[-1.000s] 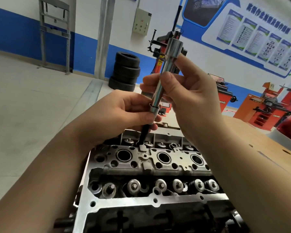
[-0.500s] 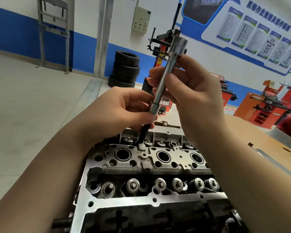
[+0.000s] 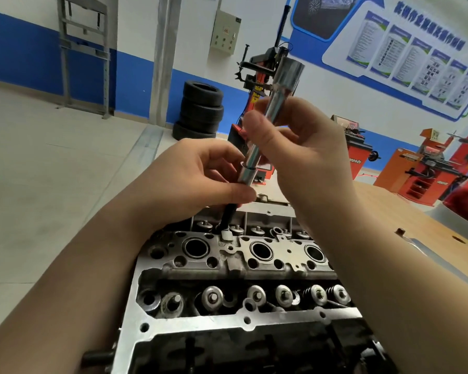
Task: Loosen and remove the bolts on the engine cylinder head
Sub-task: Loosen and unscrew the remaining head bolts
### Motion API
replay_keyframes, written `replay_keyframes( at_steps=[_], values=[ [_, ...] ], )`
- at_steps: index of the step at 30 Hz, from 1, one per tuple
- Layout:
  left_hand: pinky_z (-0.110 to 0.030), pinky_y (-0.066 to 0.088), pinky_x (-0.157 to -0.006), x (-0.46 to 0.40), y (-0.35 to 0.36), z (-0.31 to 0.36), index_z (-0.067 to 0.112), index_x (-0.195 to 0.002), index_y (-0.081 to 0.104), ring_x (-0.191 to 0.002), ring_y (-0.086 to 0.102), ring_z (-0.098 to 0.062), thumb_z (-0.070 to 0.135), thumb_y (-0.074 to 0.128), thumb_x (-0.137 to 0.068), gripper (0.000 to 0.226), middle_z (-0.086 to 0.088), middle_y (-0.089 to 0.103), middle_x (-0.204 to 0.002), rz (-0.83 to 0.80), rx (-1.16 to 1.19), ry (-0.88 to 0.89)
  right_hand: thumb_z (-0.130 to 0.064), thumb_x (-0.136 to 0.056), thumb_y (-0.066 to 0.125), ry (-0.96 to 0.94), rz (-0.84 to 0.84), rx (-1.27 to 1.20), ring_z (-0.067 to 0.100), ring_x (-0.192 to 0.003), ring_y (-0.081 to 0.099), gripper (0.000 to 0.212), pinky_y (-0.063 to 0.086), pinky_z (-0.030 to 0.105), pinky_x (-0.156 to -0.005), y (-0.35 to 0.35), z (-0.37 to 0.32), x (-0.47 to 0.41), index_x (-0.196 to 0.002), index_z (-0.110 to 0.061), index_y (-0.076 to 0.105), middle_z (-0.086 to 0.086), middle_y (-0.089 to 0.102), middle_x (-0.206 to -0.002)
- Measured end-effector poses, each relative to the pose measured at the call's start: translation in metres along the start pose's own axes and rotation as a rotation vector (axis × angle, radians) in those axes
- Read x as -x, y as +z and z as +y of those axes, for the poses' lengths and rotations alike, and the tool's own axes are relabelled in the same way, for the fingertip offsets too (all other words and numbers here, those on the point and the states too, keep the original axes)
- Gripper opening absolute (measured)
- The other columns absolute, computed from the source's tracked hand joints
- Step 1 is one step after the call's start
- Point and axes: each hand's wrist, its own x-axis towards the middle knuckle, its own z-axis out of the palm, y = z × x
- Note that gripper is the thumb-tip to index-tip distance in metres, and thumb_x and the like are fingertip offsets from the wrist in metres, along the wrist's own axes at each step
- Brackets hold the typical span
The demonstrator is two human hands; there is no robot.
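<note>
Both hands meet above the far edge of the cylinder head point(image 3: 227, 268). The right hand point(image 3: 303, 157) curls around the upper part of a long chrome socket extension point(image 3: 270, 122), tilted, its wide end uppermost. The left hand point(image 3: 200, 179) pinches its lower collar, and below those fingers a black bolt point(image 3: 229, 215) runs down into the head. Stacked tyres point(image 3: 200, 110) stand beyond the left hand.

I see a glossy, smooth chrome metal socket point(image 3: 274, 112) on a matt black bolt point(image 3: 229, 215); the cylinder head point(image 3: 200, 322) is dull, grimy cast metal; the bench point(image 3: 430, 228) is pale, smooth wood.
</note>
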Motion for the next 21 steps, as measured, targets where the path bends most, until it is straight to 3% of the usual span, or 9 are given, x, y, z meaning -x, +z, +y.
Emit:
replay_keyframes(
  at_steps=[2,4,8,11,13,15,19,21],
  values=[
    [-0.037,0.067,-0.078,-0.0009,-0.0006,-0.0015,0.033,-0.099,0.076,-0.086,0.081,-0.022,0.047,0.09,-0.059,0.045,-0.001,0.081,-0.093,0.027,-0.028,0.001,-0.022,-0.092,0.082,-0.013,0.015,0.05,0.039,-0.078,0.071,0.008,0.058,0.057,-0.067,0.0008,-0.0007,-0.0003,-0.097,-0.017,0.077,0.011,0.076,-0.085],
    [-0.03,0.066,-0.08,-0.0001,-0.0014,-0.0014,0.036,-0.106,0.076,-0.089,0.081,-0.021,0.044,0.088,-0.069,0.039,0.0,0.081,-0.098,-0.027,0.03,0.013,-0.018,-0.091,0.082,-0.045,0.01,0.055,0.035,-0.074,0.072,0.009,0.058,0.055,-0.065,0.0001,-0.0024,-0.0009,-0.1,-0.02,0.079,0.007,0.077,-0.079],
    [-0.039,0.066,-0.084,0.0024,-0.0034,-0.0021,0.025,-0.125,0.075,-0.099,0.08,-0.028,0.025,0.075,-0.089,0.036,-0.006,0.081,-0.109,-0.145,0.215,0.004,-0.01,-0.099,0.069,-0.026,-0.013,0.015,0.028,-0.09,0.078,0.042,0.061,0.054,-0.086,-0.0011,-0.0014,-0.0019,-0.14,-0.008,0.063,0.004,0.081,-0.092],
    [-0.033,0.066,-0.076,0.0002,-0.0011,-0.0005,0.028,-0.118,0.075,-0.091,0.081,-0.024,0.029,0.079,-0.079,0.039,-0.001,0.082,-0.101,-0.058,0.125,0.009,-0.013,-0.097,0.072,-0.005,-0.043,0.013,0.021,-0.095,0.078,0.03,0.063,0.049,-0.089,-0.0019,-0.0008,-0.0013,-0.127,-0.013,0.07,0.003,0.08,-0.102],
    [-0.026,0.065,-0.07,-0.0017,0.0008,0.0003,0.034,-0.106,0.076,-0.086,0.081,-0.02,0.041,0.086,-0.065,0.043,0.003,0.08,-0.096,0.034,0.022,0.004,-0.021,-0.092,0.08,-0.006,-0.009,0.089,0.022,-0.088,0.077,0.022,0.063,0.05,-0.083,-0.0018,-0.0001,-0.0017,-0.113,-0.016,0.074,0.003,0.078,-0.098],
    [-0.029,0.066,-0.071,-0.0031,0.001,-0.0009,0.036,-0.099,0.076,-0.085,0.08,-0.019,0.05,0.088,-0.058,0.045,0.005,0.078,-0.095,0.079,-0.021,0.005,-0.018,-0.09,0.083,-0.011,0.032,0.076,0.025,-0.087,0.077,0.017,0.062,0.052,-0.083,-0.003,0.0023,-0.0018,-0.106,-0.016,0.076,0.003,0.078,-0.092],
    [-0.036,0.066,-0.081,-0.0008,-0.0024,-0.0031,0.026,-0.116,0.079,-0.096,0.08,-0.026,0.031,0.078,-0.085,0.032,-0.002,0.081,-0.108,-0.038,0.183,0.019,-0.004,-0.096,0.07,-0.022,-0.006,-0.037,0.031,-0.095,0.077,0.027,0.061,0.055,-0.09,-0.0023,0.0027,0.0003,-0.122,-0.013,0.071,0.008,0.08,-0.096],
    [-0.036,0.066,-0.08,0.001,-0.0029,-0.0029,0.025,-0.117,0.079,-0.097,0.08,-0.028,0.028,0.074,-0.088,0.029,-0.005,0.081,-0.108,-0.101,0.226,0.005,-0.007,-0.099,0.066,0.016,-0.012,-0.087,0.03,-0.097,0.077,0.029,0.061,0.049,-0.088,-0.0021,0.0007,0.0003,-0.126,-0.015,0.069,0.007,0.081,-0.097]
  ],
)
